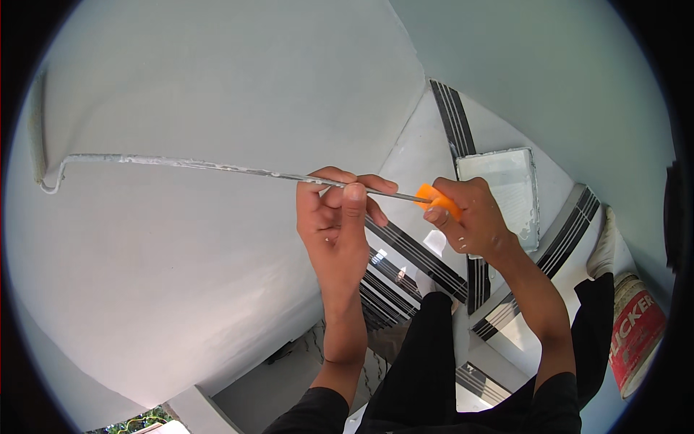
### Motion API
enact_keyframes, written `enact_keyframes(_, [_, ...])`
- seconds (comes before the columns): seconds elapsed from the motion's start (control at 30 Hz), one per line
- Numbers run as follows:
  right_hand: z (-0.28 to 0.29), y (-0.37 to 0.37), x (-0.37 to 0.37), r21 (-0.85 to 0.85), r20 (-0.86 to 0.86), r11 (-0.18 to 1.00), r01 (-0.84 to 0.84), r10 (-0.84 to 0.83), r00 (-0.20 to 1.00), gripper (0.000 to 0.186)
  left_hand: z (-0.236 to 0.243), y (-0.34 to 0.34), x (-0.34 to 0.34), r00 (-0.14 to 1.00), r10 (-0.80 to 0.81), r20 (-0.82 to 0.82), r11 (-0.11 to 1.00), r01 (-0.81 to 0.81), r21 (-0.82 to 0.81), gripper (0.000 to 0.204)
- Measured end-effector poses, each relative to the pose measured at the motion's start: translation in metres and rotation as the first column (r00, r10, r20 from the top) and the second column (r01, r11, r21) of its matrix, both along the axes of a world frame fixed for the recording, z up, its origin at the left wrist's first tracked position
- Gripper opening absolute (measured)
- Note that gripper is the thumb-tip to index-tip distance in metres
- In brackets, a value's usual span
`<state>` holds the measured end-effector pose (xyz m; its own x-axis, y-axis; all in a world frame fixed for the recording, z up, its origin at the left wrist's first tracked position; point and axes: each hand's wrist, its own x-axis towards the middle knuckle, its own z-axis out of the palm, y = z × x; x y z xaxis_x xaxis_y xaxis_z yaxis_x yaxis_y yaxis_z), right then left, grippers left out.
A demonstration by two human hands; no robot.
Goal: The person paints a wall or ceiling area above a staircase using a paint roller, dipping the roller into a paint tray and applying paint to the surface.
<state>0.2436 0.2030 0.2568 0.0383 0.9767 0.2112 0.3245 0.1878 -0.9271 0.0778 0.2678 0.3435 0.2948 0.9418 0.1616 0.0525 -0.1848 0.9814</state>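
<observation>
In mid-air, L grip (334, 226) on roller rod (238, 169), R grip (475, 217) on hndl (447, 201).

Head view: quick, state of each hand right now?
Left hand: closed, pinching the roller's metal rod.
Right hand: closed, holding the orange handle.

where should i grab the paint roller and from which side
Probably by the orange handle, from the right: it is stubby and thicker than the thin metal rod, and the right hand grips it there. The rod is long with the roller head far out at the left, so a second pinch on the rod, like the left hand's, should steady it.
</observation>
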Motion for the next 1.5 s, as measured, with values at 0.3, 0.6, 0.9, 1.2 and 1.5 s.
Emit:
enact_keyframes(0.3, [-0.142,-0.062,-0.042,-0.241,-0.174,0.967,0.078,-0.122,0.977,0.048,-0.134,-0.033,-0.024,0.983,-0.131,-0.126,0.923,0.074,-0.377,0.009])
enact_keyframes(0.6, [-0.216,-0.161,-0.053,-0.363,-0.176,0.925,0.109,-0.183,0.967,0.053,-0.243,-0.112,-0.034,0.989,-0.144,-0.023,0.837,0.109,-0.536,0.01])
enact_keyframes(0.9, [-0.045,-0.045,-0.031,-0.025,-0.115,0.996,0.091,-0.093,0.989,0.054,-0.028,-0.042,-0.017,0.996,-0.051,-0.072,0.99,0.041,-0.135,0.011])
enact_keyframes(1.2, [0.009,0.006,-0.081,-0.001,-0.178,0.999,0.034,-0.033,0.984,0.046,0.023,-0.002,-0.048,0.973,0.124,-0.193,0.991,-0.113,0.067,0.015])
enact_keyframes(1.5, [-0.185,-0.168,-0.118,-0.361,-0.138,0.923,0.131,-0.192,0.972,0.053,-0.207,-0.117,-0.091,0.948,-0.123,-0.295,0.928,0.005,-0.373,0.011])
